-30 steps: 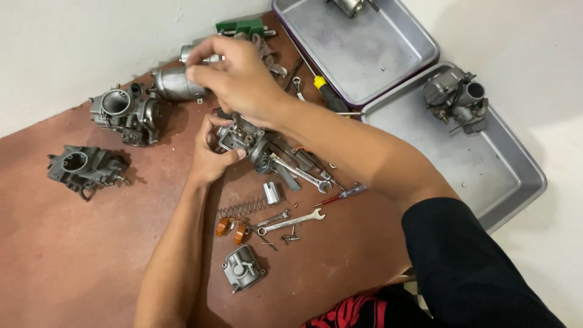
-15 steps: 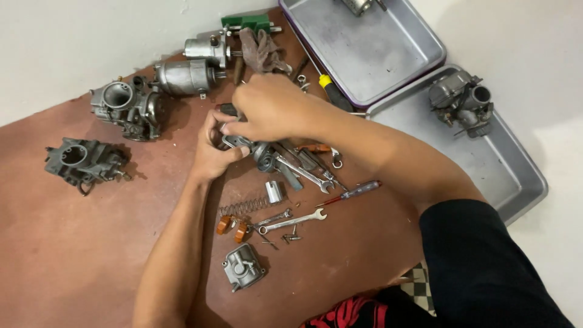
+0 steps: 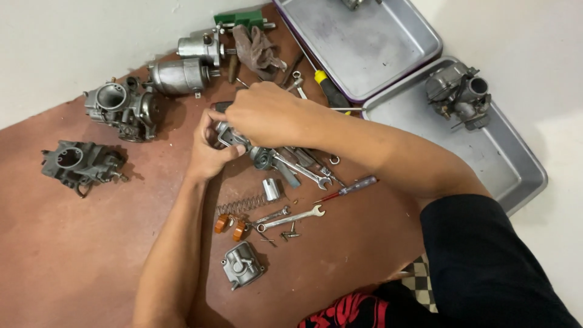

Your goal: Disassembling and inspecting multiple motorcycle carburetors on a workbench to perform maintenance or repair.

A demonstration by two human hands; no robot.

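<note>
Right hand [image 3: 267, 115] shifted lower, covering carburetor [image 3: 234, 136], left hand [image 3: 209, 152] gripping it, right grip hidden

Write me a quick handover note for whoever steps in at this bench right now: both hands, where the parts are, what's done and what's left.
Left hand grips the carburetor body from below; right hand closes over it from above. Both sit on the brown mat.
Already off and lying on the mat: float bowl, spring, orange float, small wrench.
Two other carburetors wait at left; another sits in the metal tray.
Left: the held body is not yet set down; loose parts unfitted.
</note>
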